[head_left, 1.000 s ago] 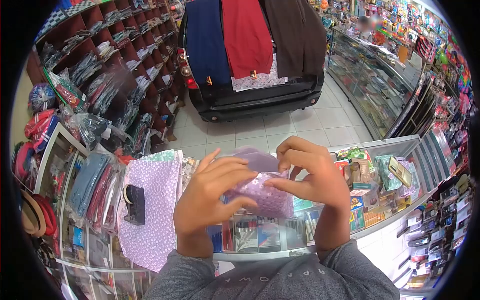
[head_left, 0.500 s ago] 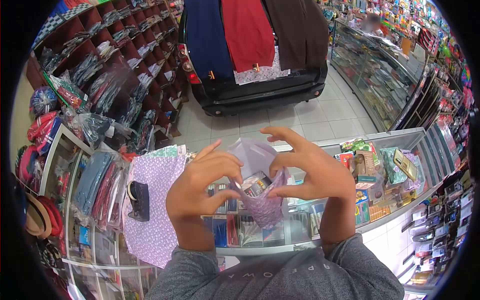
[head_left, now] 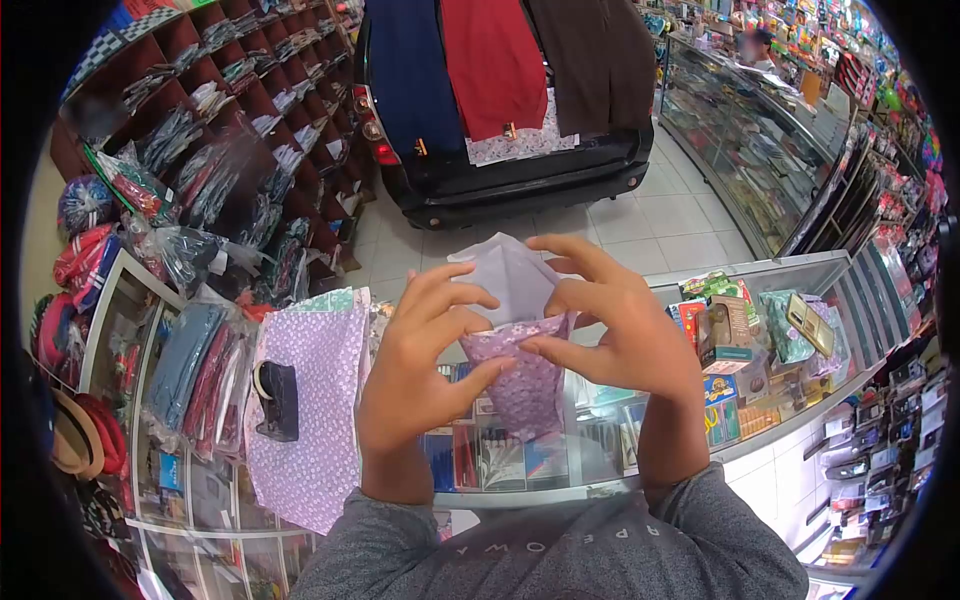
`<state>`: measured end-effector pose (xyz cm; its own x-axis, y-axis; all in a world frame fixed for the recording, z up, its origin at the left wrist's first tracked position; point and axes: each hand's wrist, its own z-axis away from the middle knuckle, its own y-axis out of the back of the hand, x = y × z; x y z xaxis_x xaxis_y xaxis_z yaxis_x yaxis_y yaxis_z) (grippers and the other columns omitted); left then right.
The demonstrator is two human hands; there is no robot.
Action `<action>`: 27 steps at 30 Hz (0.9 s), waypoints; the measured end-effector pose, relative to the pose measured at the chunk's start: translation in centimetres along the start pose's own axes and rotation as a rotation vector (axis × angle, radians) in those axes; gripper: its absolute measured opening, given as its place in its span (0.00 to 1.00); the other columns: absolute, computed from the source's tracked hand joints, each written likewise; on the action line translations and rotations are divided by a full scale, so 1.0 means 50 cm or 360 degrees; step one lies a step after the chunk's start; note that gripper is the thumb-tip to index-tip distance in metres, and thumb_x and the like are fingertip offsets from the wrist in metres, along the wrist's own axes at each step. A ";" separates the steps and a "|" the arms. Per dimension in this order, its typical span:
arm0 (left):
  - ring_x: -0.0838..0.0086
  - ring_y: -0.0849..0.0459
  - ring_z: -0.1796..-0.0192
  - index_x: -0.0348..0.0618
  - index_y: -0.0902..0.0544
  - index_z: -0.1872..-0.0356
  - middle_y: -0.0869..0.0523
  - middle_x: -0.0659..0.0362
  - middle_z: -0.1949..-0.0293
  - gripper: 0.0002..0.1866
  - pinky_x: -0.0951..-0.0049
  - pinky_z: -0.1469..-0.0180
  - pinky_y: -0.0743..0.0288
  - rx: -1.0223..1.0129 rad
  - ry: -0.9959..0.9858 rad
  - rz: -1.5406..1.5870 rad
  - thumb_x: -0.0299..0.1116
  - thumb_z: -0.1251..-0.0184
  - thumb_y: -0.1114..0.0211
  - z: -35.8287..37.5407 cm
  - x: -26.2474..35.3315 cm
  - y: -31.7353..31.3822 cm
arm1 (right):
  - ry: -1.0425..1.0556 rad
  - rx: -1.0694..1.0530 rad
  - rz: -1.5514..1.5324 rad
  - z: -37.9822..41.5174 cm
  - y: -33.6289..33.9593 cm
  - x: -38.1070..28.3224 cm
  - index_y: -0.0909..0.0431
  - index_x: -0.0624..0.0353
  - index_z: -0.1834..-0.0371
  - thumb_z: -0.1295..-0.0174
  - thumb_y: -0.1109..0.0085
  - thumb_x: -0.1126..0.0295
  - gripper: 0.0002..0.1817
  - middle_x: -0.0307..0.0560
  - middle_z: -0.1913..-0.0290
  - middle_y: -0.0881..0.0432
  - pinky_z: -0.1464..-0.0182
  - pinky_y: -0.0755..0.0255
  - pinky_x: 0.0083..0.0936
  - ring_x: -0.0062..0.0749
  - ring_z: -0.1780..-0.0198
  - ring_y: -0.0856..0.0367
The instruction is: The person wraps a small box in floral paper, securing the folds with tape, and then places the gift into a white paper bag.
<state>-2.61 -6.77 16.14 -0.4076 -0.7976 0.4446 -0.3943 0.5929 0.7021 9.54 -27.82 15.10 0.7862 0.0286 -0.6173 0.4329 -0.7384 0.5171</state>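
A pouch of purple floral wrapping paper (head_left: 530, 400) is upright between my hands above the glass counter. Its plain pale inner side shows in a raised back flap (head_left: 500, 275). My left hand (head_left: 415, 360) grips the left edge of the rim, thumb in front and fingers curled behind. With thumb and index finger, my right hand (head_left: 625, 330) pinches the rim at the right. Whatever is inside the pouch is hidden by its front. Left of my left hand, a black tape dispenser (head_left: 277, 400) rests on a flat sheet of the same purple floral paper (head_left: 325, 370).
Small boxes (head_left: 725, 330) and a gold phone (head_left: 810, 325) lie on the glass counter (head_left: 600, 490) at the right. Bagged clothes (head_left: 195, 370) are piled at the left. Beyond the counter stands a car (head_left: 520, 190) draped with trousers. A person (head_left: 757, 50) is behind the far display case.
The pouch's mouth has been drawn flatter, covering the dark printed item seen inside before. The back flap stands higher, and my left fingers have shifted along the rim.
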 end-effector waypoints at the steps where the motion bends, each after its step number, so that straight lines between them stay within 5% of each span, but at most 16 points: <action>1: 0.49 0.24 0.27 0.42 0.15 0.67 0.13 0.56 0.46 0.14 0.33 0.23 0.43 0.0001 -0.0002 0.0000 0.31 0.51 0.18 -0.002 -0.001 -0.007 | -0.0031 0.0035 0.0020 0.000 -0.002 0.001 0.17 0.64 0.67 0.46 0.18 0.66 0.17 0.60 0.31 0.23 0.54 0.13 0.32 0.49 0.40 0.14; 3: 0.45 0.25 0.26 0.40 0.17 0.69 0.13 0.52 0.43 0.16 0.46 0.27 0.33 0.0099 0.0020 0.0035 0.30 0.54 0.16 -0.008 -0.004 -0.020 | 0.0007 0.0015 0.0070 0.003 -0.005 0.020 0.17 0.64 0.67 0.47 0.17 0.66 0.17 0.60 0.30 0.23 0.54 0.13 0.32 0.50 0.39 0.14; 10: 0.42 0.31 0.22 0.39 0.16 0.65 0.21 0.47 0.33 0.15 0.44 0.26 0.35 0.0072 0.0100 0.0016 0.28 0.52 0.18 -0.010 -0.016 -0.038 | -0.0062 0.0075 0.0167 0.006 -0.011 0.021 0.19 0.65 0.61 0.47 0.17 0.68 0.19 0.62 0.27 0.27 0.54 0.11 0.34 0.51 0.39 0.15; 16: 0.45 0.29 0.22 0.44 0.20 0.40 0.33 0.43 0.21 0.34 0.53 0.31 0.22 0.0206 0.0541 0.0300 0.30 0.49 0.15 -0.008 -0.003 -0.053 | -0.0206 0.0086 0.0099 -0.005 -0.027 0.026 0.24 0.66 0.59 0.47 0.21 0.73 0.19 0.61 0.34 0.21 0.57 0.10 0.34 0.53 0.44 0.13; 18: 0.47 0.27 0.23 0.48 0.37 0.20 0.37 0.42 0.19 0.52 0.58 0.34 0.18 0.0178 0.0565 0.0239 0.30 0.47 0.15 -0.006 -0.017 -0.061 | -0.0223 0.0106 0.0096 -0.007 -0.034 0.027 0.25 0.67 0.60 0.47 0.22 0.74 0.19 0.61 0.36 0.19 0.56 0.10 0.34 0.52 0.45 0.13; 21: 0.48 0.21 0.27 0.49 0.50 0.15 0.35 0.38 0.21 0.60 0.59 0.35 0.17 0.0261 0.0680 0.0502 0.29 0.44 0.17 -0.002 -0.024 -0.070 | -0.0262 0.0118 0.0142 -0.011 -0.034 0.024 0.26 0.67 0.61 0.47 0.23 0.76 0.18 0.61 0.41 0.17 0.56 0.10 0.35 0.50 0.48 0.12; 27: 0.54 0.14 0.35 0.49 0.53 0.15 0.20 0.38 0.32 0.57 0.61 0.38 0.16 0.0161 0.0766 0.0684 0.22 0.39 0.22 -0.009 -0.022 -0.068 | -0.0238 0.0171 0.0133 -0.008 -0.047 0.030 0.25 0.66 0.59 0.47 0.22 0.76 0.19 0.60 0.45 0.16 0.56 0.12 0.35 0.50 0.50 0.11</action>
<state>-0.43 -7.96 13.49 -0.1409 -0.4338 0.8899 -0.3637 0.8587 0.3610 9.91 -25.78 13.21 0.7398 -0.1300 -0.6602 0.3131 -0.8019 0.5088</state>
